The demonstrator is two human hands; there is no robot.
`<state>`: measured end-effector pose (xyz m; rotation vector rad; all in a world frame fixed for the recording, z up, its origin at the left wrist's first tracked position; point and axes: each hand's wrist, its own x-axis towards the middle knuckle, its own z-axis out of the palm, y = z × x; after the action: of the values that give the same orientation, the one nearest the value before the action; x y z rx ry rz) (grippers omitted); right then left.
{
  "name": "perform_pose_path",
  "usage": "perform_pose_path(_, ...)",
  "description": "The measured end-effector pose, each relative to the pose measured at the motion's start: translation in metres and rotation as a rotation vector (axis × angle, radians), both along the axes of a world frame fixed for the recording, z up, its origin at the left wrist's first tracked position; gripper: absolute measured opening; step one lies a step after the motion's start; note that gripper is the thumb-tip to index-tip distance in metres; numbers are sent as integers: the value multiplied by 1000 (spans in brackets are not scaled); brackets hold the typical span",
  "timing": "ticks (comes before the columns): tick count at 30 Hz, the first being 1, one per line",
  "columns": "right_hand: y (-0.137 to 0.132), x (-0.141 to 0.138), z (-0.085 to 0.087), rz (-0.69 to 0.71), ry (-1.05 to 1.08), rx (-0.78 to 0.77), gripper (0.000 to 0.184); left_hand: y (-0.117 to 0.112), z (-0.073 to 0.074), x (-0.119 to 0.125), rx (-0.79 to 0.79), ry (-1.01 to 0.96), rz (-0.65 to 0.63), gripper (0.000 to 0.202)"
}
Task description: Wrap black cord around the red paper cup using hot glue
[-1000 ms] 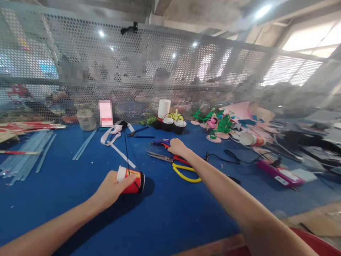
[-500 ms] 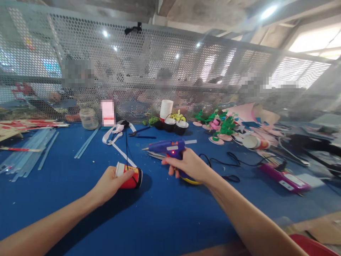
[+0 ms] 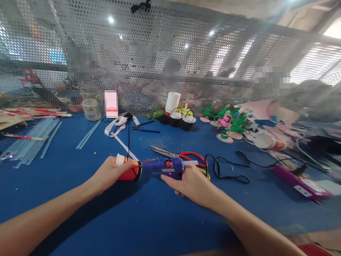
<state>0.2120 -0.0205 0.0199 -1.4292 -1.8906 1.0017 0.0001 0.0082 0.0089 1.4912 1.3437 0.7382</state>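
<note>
Red paper cup (image 3: 128, 170) on its side, gripped by left hand (image 3: 108, 175), right hand (image 3: 192, 183) clasping glue gun (image 3: 165, 166) (nozzle at cup's mouth), scissors (image 3: 181, 155) just behind

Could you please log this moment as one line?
left hand: holds red cup | right hand: holds glue gun, nozzle at cup

The scene is bright and even. Small lamps (image 3: 111, 19) shine through the mesh screen (image 3: 170, 53) as white spots, and at the right end of the screen a window (image 3: 314, 67) is washed out by glare. Below the screen, the left hand (image 3: 106, 176) and its cup (image 3: 128, 171) throw a soft shadow on the blue table (image 3: 160, 220). A tiny red light glows on the glue gun (image 3: 163, 165). Everything behind the screen is hazy, and its lines bend toward the edges.
</note>
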Motion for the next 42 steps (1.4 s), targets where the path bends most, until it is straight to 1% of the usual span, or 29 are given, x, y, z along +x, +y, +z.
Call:
perform_pose_path(3, -2, -1, 0, 17, -50, 96, 12, 1, -2, -1, 3, -12, 4, 38)
perform_pose_path(7, -6, -1, 1, 50, -124, 209, 16, 1, -3, -1, -13, -41, 46, 34)
perform_pose_path(10, -7, -1, -1, 74, -162, 282, 12, 2, -3, -1, -12, -64, 70, 32)
perform_pose_path(14, -8, -1, -3, 77, -182, 359, 11, 2, -4, -1, -10, -70, 69, 31)
perform_pose_path(19, -10, -2, -1, 101, -230, 344, 14, 1, -4, -2, -6, -60, 58, 33)
perform_pose_path(22, -11, -2, 1, 87, -256, 357, 13, 1, -5, -2, 2, -48, 61, 33)
perform_pose_path(25, -12, -2, 2, 109, -281, 349, 13, 2, -5, -2, 3, -39, 65, 33)
perform_pose_path(30, -14, -2, 3, 94, -282, 377, 12, 2, -5, -1, -12, -31, 76, 34)
perform_pose_path(34, -14, -1, 3, 115, -310, 362, 12, 2, -5, 0, -10, -24, 74, 36)
perform_pose_path(40, -10, -1, -2, 68, -242, 428, 14, 1, -5, 0, -5, 6, 74, 36)
perform_pose_path(42, -10, -1, -3, 70, -232, 417, 14, 1, -4, 0, 0, 14, 78, 36)
